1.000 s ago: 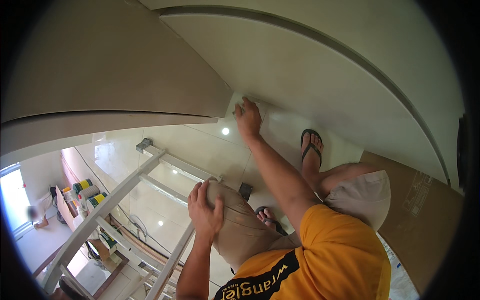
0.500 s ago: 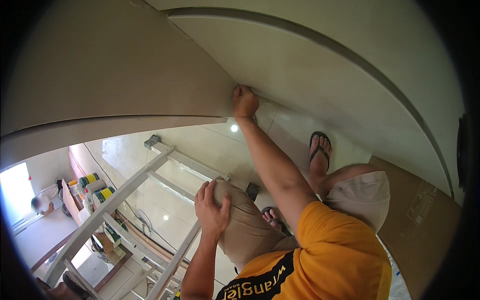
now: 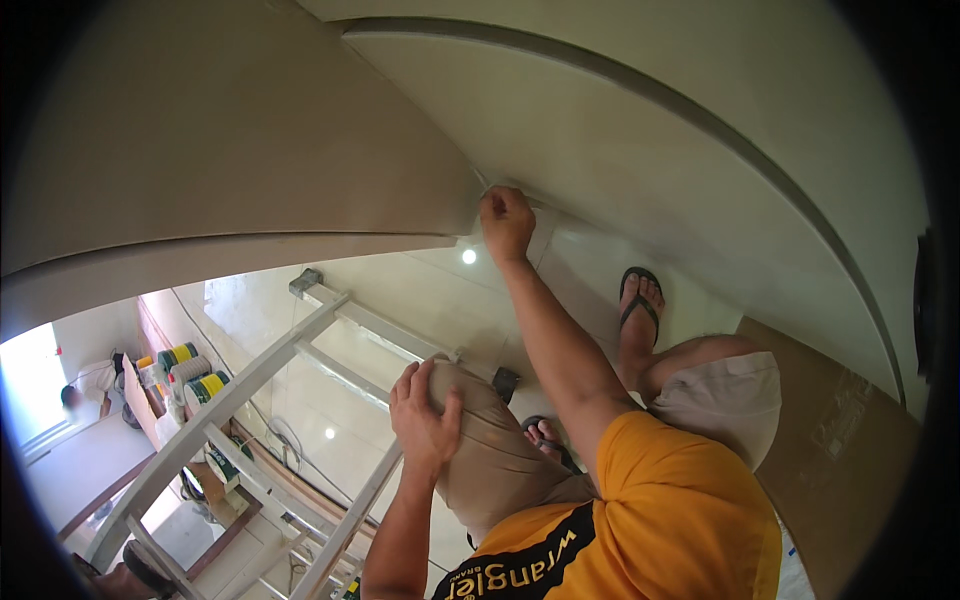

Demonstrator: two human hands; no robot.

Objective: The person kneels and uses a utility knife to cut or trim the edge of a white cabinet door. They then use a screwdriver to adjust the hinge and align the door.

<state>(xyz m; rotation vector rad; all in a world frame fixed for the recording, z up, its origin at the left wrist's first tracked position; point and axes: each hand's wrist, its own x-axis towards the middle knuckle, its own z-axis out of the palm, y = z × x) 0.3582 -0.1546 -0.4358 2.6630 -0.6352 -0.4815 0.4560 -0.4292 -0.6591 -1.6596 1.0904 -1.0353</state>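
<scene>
Arm (image 3: 565, 330): I saw the right one stretched nearly straight out, with its right hand (image 3: 508, 222) close to the corner (image 3: 480, 178)
Grip: fingers curled in tightly together; I could not tell whether they pinched anything or touched a surface
Knee (image 3: 468, 400): left hand (image 3: 424, 415) lay draped over it, fingers loosely parted on the tan trousers (image 3: 495, 465)
Corner: smooth taupe panel (image 3: 240, 130) met the pale panel (image 3: 620, 150) just beyond the right fingertips
</scene>
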